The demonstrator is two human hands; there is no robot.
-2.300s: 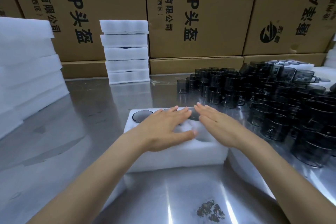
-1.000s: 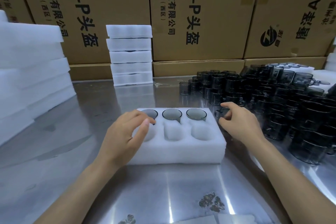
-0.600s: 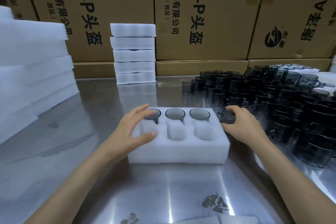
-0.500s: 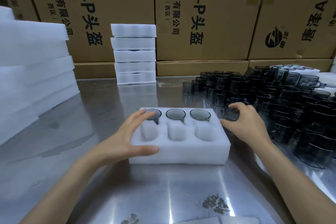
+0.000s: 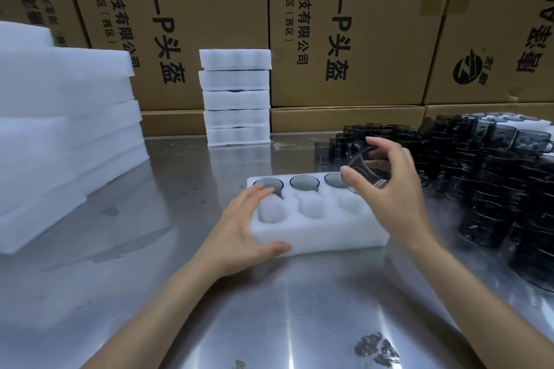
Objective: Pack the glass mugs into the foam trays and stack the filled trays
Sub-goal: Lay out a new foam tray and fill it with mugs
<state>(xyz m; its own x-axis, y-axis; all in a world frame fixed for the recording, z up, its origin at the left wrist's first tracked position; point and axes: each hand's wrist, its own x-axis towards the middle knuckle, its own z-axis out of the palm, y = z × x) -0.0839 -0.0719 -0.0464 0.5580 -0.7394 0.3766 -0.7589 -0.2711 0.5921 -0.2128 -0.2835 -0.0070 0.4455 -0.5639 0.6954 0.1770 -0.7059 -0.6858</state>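
A white foam tray [image 5: 323,231] lies on the steel table in front of me. Its far row holds three grey glass mugs [image 5: 304,182]; the three near pockets are empty. My left hand [image 5: 242,228] grips the tray's near-left corner, fingers on top and thumb on the front wall. My right hand [image 5: 389,186] holds a clear grey glass mug [image 5: 367,172], tilted, in the air above the tray's right end. It hides part of the third packed mug.
Several loose dark mugs [image 5: 491,183] crowd the table's right side. A stack of filled foam trays [image 5: 235,97] stands at the back against cardboard boxes [image 5: 344,27]. Flat foam sheets [image 5: 63,129] are piled at the left.
My right hand picked a mug from the pile beside the tray and lifted it over the tray's right end. My left hand stays at the tray's left corner.
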